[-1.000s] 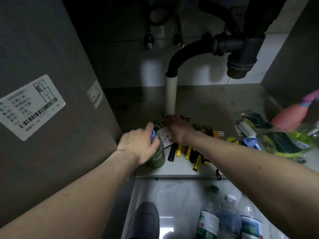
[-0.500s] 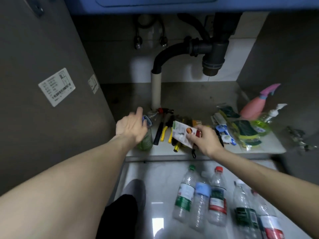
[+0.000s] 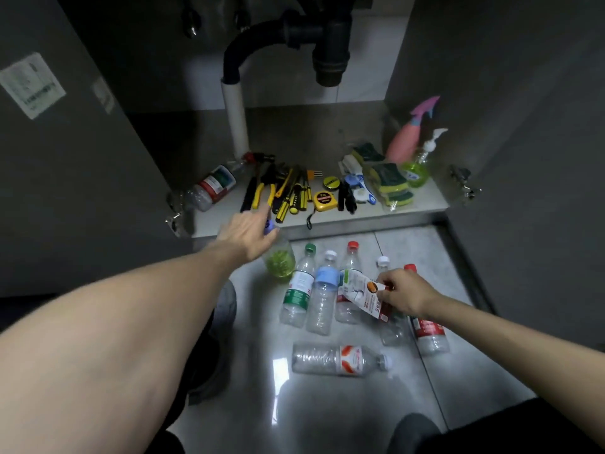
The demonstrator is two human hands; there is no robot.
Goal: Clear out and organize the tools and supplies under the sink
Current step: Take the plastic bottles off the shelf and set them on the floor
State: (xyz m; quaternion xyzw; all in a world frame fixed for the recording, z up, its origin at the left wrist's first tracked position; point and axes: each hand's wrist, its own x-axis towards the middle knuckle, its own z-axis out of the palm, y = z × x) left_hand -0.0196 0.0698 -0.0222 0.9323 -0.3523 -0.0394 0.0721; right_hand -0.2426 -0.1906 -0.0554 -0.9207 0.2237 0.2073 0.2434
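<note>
While half a second ago both your hands were at the front edge of the cabinet shelf (image 3: 327,221), they have now come out over the floor (image 3: 327,404). Your left hand (image 3: 244,235) is closed around the top of a green-tinted bottle (image 3: 280,262) with a blue cap, carrying it just off the shelf's near edge toward the row of empty plastic bottles (image 3: 322,296) lying on the tiles. Your right hand (image 3: 404,296) pinches a small printed packet (image 3: 360,290) between thumb and fingers, above the right part of that row. Both items are therefore out of the cabinet, which I judge moves the clearing forward by two pieces. On the shelf remain a clear bottle (image 3: 211,188) lying at the far left, the yellow-handled tools (image 3: 283,191) and tape measure (image 3: 324,201) in the middle, then sponges (image 3: 391,185) and the pink spray bottle (image 3: 407,139) at the right. Setting both items down beside the bottles looks like the next step.
</note>
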